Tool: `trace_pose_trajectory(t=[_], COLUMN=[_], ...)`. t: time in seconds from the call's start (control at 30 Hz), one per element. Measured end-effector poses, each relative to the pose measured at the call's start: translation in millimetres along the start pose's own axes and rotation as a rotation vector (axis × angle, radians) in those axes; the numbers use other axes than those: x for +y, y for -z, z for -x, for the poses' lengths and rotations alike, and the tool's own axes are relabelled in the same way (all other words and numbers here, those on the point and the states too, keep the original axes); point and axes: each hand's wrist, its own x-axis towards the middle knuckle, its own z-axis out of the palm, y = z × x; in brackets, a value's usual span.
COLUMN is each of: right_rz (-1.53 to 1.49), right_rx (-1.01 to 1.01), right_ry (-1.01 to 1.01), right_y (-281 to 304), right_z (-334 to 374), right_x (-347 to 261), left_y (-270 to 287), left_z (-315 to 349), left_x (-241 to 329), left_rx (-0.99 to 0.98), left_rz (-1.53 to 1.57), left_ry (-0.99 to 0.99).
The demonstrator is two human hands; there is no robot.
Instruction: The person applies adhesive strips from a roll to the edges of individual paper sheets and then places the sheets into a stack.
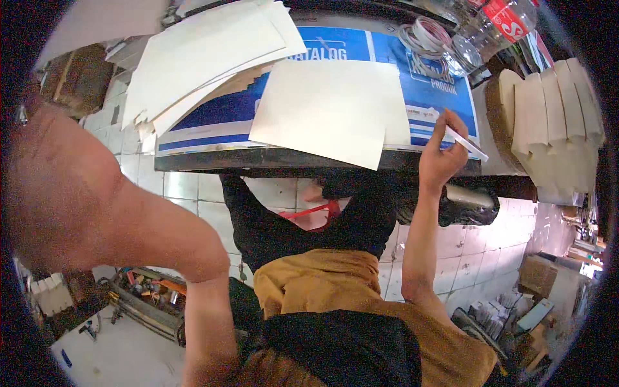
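My right hand (445, 151) is closed round a slim white stick (476, 149), which juts out to the right. That hand is at the table's front edge, just right of a cream paper sheet (329, 109). The sheet lies on a blue and white printed cover (442, 103), and one corner hangs over the edge. My left arm bends up close to the camera. The left hand (61, 174) is large and blurred at the left rim, away from the table, with its fingers hidden. A stack of cream sheets (213, 48) covers the table's far left.
A roll of tape (429, 35) and a clear plastic bottle with a red label (500, 29) lie at the far right. Thick cream paper bundles (548, 109) stand right of the table. A toolbox (151, 300) is at lower left. My legs are below the table edge.
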Motion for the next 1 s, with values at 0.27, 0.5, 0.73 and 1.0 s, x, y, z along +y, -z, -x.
trace_pose_trajectory(t=[0.27,0.5,0.73,1.0], right_rz=[0.033,-0.529,-0.744,-0.287], right_rx=[-0.040,0.017,-0.059,-0.398], right_ry=[-0.007,-0.416,-0.416,-0.093], right_y=[8,33,25,4], right_z=[-3,6,18,14], right_x=[-6,-13,-78,-99], left_y=[-89,-58,-85,-73], left_z=[99,144,196,192], left_x=[-21,69,130,113], left_rx=[-0.561,-0.802,-0.849,-0.703], left_rz=[0.134,0.479,0.349,0.494], left_ry=[0.253,-0.059,0.118,0.238])
